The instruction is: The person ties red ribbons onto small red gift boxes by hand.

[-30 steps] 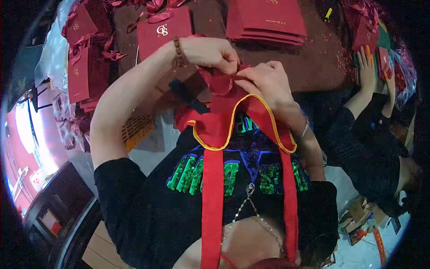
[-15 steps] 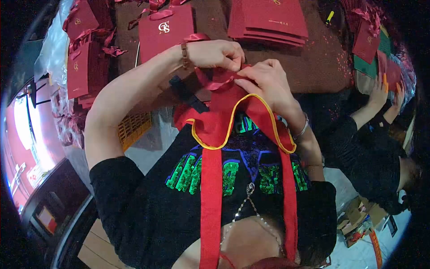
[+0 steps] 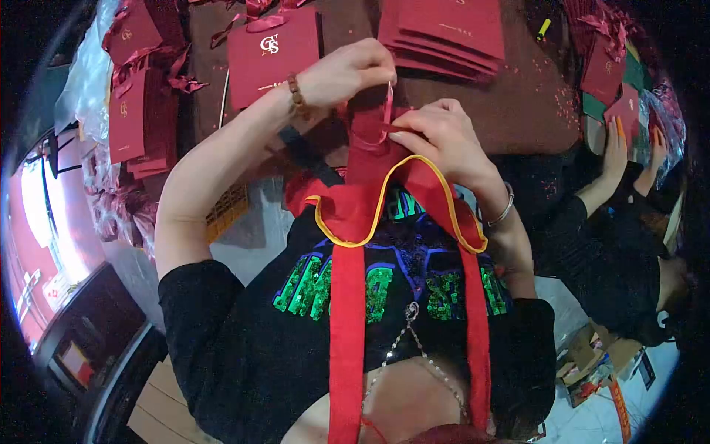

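Note:
A dark red paper bag (image 3: 364,164) is at the table's near edge, close to my chest and partly covered by my hands and apron. My left hand (image 3: 356,72) is closed in a pinch above the bag, gripping a satin ribbon (image 3: 388,103) that stretches down from its fingertips. Lower and to the right, my right hand (image 3: 440,137) is closed at the bag's right side, with thumb and forefinger pinching part of the same ribbon. A loop of ribbon hangs over the front of the bag. My right fingertips are partly hidden.
A finished-looking bag (image 3: 274,55) with a ribbon lies at upper left, near a bag stack (image 3: 447,37). More bags (image 3: 137,118) stand at far left. A yellow marker-like item (image 3: 544,29) lies at upper right. A co-worker's hands (image 3: 617,152) hold a bag at right.
My left hand has risen away from the bag, drawing the ribbon up into a taut strand. My right hand has stayed nearly in place. The co-worker's hands have shifted slightly.

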A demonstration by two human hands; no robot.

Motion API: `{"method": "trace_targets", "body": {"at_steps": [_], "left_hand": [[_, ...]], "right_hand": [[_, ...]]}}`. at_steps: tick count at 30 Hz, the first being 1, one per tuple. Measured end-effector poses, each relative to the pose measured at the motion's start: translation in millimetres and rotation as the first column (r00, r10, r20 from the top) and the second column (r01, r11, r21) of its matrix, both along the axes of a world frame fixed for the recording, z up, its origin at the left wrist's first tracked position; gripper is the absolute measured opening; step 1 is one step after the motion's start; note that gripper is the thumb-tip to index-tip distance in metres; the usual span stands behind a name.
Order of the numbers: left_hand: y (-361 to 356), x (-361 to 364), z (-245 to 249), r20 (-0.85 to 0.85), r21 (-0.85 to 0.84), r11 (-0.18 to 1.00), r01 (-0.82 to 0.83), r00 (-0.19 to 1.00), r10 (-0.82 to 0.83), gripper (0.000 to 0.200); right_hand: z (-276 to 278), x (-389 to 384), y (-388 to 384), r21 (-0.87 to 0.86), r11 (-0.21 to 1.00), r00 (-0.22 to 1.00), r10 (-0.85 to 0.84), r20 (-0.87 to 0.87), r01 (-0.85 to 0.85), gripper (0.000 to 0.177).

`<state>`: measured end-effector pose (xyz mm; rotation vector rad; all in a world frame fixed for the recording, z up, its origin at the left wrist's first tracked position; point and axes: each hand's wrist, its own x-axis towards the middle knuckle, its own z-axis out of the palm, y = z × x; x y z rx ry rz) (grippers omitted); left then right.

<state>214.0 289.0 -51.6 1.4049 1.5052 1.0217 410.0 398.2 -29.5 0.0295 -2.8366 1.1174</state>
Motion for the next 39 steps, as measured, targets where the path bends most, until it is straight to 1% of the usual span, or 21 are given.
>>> {"method": "trace_targets", "body": {"at_steps": [3, 6, 8, 9, 11, 13, 15, 16, 19, 20, 21, 24, 27, 29, 30, 31, 33, 34, 35, 37, 39], "left_hand": [[-6, -4, 11, -0.175, 0.019, 0.999, -0.044, 0.983, 0.047, 0.018], [-13, -2, 7, -0.082, -0.02, 0.963, -0.268, 0.961, 0.265, 0.02], [-19, -10, 5, 0.03, -0.076, 0.91, -0.407, 0.912, 0.41, 0.023], [-24, -11, 7, 0.029, -0.074, 0.91, -0.408, 0.911, 0.411, 0.023], [-35, -6, 14, 0.146, -0.042, 0.972, -0.231, 0.961, 0.235, 0.024], [-37, 2, 8, 0.121, 0.006, 0.967, -0.255, 0.96, 0.252, 0.023], [-38, 4, 5, -0.029, -0.148, 0.931, -0.335, 0.942, 0.334, 0.022], [-38, 5, 1, -0.064, -0.091, 0.933, -0.349, 0.937, 0.345, 0.02], [-31, 20, 16, -0.019, -0.178, 0.939, -0.294, 0.955, 0.295, 0.021], [-28, 25, 10, 0.08, -0.182, 0.95, -0.252, 0.96, 0.27, 0.019], [-27, 23, 5, 0.007, -0.199, 0.958, -0.204, 0.978, 0.21, 0.016], [-25, 34, -13, 0.161, -0.091, 0.935, -0.343, 0.921, 0.354, 0.02], [-28, 39, -13, 0.056, -0.112, 0.865, -0.488, 0.866, 0.496, 0.019], [-31, 39, -15, -0.01, -0.055, 0.809, -0.586, 0.81, 0.586, 0.019], [-30, 42, -11, 0.018, -0.116, 0.798, -0.591, 0.802, 0.597, 0.02], [-30, 42, -14, 0.016, -0.117, 0.797, -0.592, 0.801, 0.598, 0.02], [-26, 40, -12, -0.079, 0.006, 0.814, -0.581, 0.811, 0.579, 0.021], [-29, 35, -6, -0.143, -0.095, 0.839, -0.535, 0.842, 0.521, 0.022], [-33, 25, -9, -0.156, 0.007, 0.857, -0.516, 0.845, 0.511, 0.02], [-37, 8, -2, -0.544, 0.351, 0.814, -0.463, 0.607, 0.58, 0.017], [-44, 3, 2, -0.631, 0.258, 0.861, -0.438, 0.599, 0.493, 0.013]], "right_hand": [[-4, -3, 0, 0.029, 0.999, 0.999, -0.026, 0.038, 0.025, 0.02], [-9, -4, 0, 0.06, 0.998, 0.999, -0.016, 0.051, 0.013, 0.02], [-18, -4, 0, 0.072, 0.991, 0.994, -0.111, -0.024, 0.113, 0.021], [-17, -4, 1, 0.073, 0.991, 0.994, -0.11, -0.025, 0.112, 0.021], [-17, -2, 2, 0.101, 0.978, 0.981, -0.188, 0.04, 0.183, 0.022], [-19, -3, 5, 0.077, 0.987, 0.989, -0.146, 0.015, 0.144, 0.023], [-19, -4, 4, 0.056, 0.993, 0.994, -0.107, -0.011, 0.108, 0.024], [-19, -4, 4, 0.052, 0.994, 0.995, -0.094, -0.031, 0.096, 0.025], [-12, -6, 0, 0.056, 0.996, 0.997, -0.071, -0.043, 0.073, 0.024], [-10, -7, -1, 0.059, 0.996, 0.997, -0.061, -0.041, 0.063, 0.023], [-11, -7, -2, 0.059, 0.996, 0.997, -0.06, -0.041, 0.062, 0.023], [-12, -7, 2, -0.005, 0.995, 0.976, -0.102, -0.191, 0.103, 0.024], [-8, 12, 12, 0.152, 0.963, 0.972, -0.206, -0.113, 0.222, 0.025], [-8, 24, 17, 0.071, 0.961, 0.964, -0.267, 0.01, 0.266, 0.026], [-15, 30, 16, -0.114, 0.952, 0.955, -0.273, 0.114, 0.285, 0.025], [-17, 32, 13, -0.116, 0.952, 0.956, -0.271, 0.114, 0.284, 0.025], [-21, 36, 11, -0.275, 0.901, 0.938, -0.292, 0.185, 0.335, 0.025], [-25, 38, 13, -0.213, 0.927, 0.948, -0.278, 0.155, 0.307, 0.025], [-27, 40, 14, -0.214, 0.927, 0.948, -0.28, 0.151, 0.308, 0.025], [-30, 43, 14, -0.351, 0.864, 0.925, -0.283, 0.255, 0.361, 0.028], [-36, 42, 15, -0.389, 0.835, 0.912, -0.291, 0.289, 0.39, 0.029]]}}
